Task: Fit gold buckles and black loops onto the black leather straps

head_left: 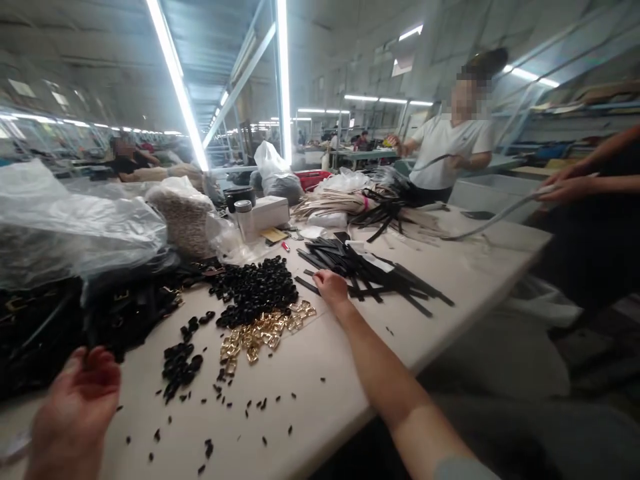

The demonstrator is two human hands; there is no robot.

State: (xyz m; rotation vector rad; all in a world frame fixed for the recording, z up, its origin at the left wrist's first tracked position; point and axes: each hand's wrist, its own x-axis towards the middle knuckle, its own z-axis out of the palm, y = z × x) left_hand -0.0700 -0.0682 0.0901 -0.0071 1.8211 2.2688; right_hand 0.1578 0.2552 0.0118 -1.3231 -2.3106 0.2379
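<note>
Reaching far across the pale surface (320,347) with the right hand (332,287), curled nearly closed at the near end of a loose pile of black strips (327,257), with a single short strip (307,285) right beside it. Cannot tell about a firm pinch on that strip, with the contact largely hidden. Holding the left hand (75,400) low at the near left, half-curled, just beside a dark heap of black straps (135,313) with gold-coloured fittings; cannot tell about a grip there, given blur and shadow. Between the two hands, in adjoining patches: black loops (260,283), gold-coloured buckles (257,337), a smaller cluster of loops (181,367), and tiny black bits (263,404) scattered toward the near edge. Could drag crossed neighbours along by pulling on just one strip, because of so much overlap in the pile. Might sweep buckles in among the loops with a low forearm (380,367), given such touching borders. Could also brush tiny bits off the edge, or pick up two strips at once through a blind pinch. At the left, might snag a fitting on the clear plastic bag (100,220) draped over the heap.
</note>
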